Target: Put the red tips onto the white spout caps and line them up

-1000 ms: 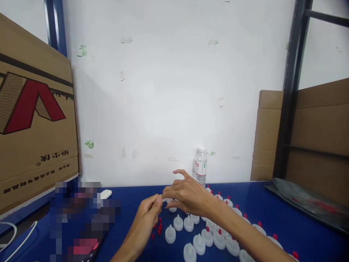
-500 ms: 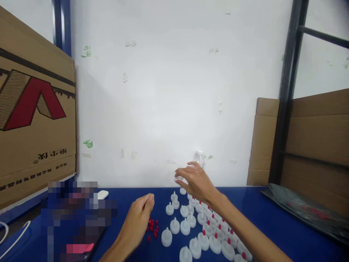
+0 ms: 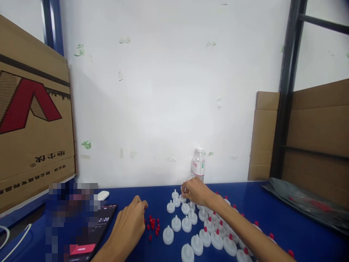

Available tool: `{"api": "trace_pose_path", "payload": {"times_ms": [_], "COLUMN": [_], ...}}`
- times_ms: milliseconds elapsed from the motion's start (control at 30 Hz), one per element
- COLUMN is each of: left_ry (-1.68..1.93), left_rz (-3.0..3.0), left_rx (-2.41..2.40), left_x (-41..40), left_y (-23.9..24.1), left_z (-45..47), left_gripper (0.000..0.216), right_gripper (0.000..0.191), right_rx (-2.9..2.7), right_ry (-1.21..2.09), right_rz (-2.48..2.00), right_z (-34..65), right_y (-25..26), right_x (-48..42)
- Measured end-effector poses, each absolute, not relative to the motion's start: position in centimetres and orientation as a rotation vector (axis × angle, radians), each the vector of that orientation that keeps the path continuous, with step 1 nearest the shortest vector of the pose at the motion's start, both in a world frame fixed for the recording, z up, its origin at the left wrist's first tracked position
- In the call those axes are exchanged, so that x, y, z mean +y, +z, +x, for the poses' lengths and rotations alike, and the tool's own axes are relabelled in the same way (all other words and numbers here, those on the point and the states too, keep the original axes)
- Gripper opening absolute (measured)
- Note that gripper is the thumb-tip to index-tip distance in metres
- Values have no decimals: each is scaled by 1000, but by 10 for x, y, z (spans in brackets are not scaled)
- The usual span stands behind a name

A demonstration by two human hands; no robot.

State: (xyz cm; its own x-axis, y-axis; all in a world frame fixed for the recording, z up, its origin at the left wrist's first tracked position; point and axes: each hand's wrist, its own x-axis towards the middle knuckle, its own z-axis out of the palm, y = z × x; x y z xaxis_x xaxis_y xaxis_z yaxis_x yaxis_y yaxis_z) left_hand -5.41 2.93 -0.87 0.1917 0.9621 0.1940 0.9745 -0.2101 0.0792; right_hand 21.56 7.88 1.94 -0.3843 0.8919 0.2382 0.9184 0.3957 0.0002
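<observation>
Several white plastic caps (image 3: 176, 223) with small spouts stand in rows on the blue table (image 3: 286, 225); those to the right carry red tips. A small heap of loose red tips (image 3: 152, 223) lies left of the caps. My right hand (image 3: 195, 192) reaches over the far end of the rows, fingers curled down onto a white cap (image 3: 182, 198) there. My left hand (image 3: 129, 222) rests knuckles up beside the red tips, its fingers curled and their tips hidden.
A water bottle (image 3: 198, 166) stands at the wall behind the caps. A phone (image 3: 94, 233) showing a timer lies at the left, with a white object (image 3: 103, 195) beyond it. Cardboard boxes (image 3: 32, 120) flank both sides; a dark plastic bag (image 3: 308, 203) lies right.
My right hand came down from mid-air onto a cap at the far end of the rows. My left hand dropped away from it towards the red tips.
</observation>
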Motion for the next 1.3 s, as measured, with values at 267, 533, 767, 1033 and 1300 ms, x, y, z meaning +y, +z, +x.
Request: {"api": "trace_pose_path", "payload": {"times_ms": [267,533,767,1033,1300], "left_ry": [-132,-98,-206,-624,-1069], "left_rz": [-2306,-2336,-2399,-2414,-2617], "left_rx": [-2010,-2027,-2041,-1924,-1673], "left_x": [20,19,23,20,8], "left_y": [5,0,-5,4,8], "left_z": [-51,-50,-54,-46,-37], "left_gripper": [31,28,25,35,27], "right_gripper": [30,30,49,23,57], "right_rx": [-2363,-2441,-2400,-2381,-2539], "right_ry": [-286,-142,-127,-78,195], "right_rz": [-1889,-1920,-1805,-1416,-988], "right_z": [228,231,227,205,167], "right_y": [32,26,28,50,57], "right_x": [83,80,76,54,14]}}
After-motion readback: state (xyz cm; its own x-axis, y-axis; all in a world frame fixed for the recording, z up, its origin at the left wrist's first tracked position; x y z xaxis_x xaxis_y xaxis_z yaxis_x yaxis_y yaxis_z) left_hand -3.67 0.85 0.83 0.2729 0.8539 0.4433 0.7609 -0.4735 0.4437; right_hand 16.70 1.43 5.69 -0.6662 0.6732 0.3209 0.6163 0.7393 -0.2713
